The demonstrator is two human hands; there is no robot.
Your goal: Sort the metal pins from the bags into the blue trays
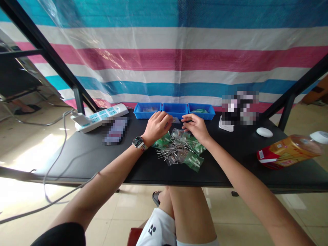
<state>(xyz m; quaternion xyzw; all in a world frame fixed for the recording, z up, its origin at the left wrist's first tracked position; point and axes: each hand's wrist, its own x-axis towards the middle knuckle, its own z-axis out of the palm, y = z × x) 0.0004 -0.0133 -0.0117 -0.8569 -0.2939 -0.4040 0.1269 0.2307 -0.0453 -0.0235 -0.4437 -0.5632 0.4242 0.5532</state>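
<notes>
A heap of small clear and green packets with thin metal pins lies in the middle of the black table. My left hand, a watch on its wrist, rests at the heap's far left edge with fingers curled, pinching a small clear packet. My right hand sits at the far right of the heap, fingers bent and close together; what they hold I cannot make out. Three blue trays stand in a row just beyond both hands.
A white power strip with a grey cable lies at the back left, a dark flat object beside it. At the right are a white round object and a lying bottle. A striped tarp hangs behind the table.
</notes>
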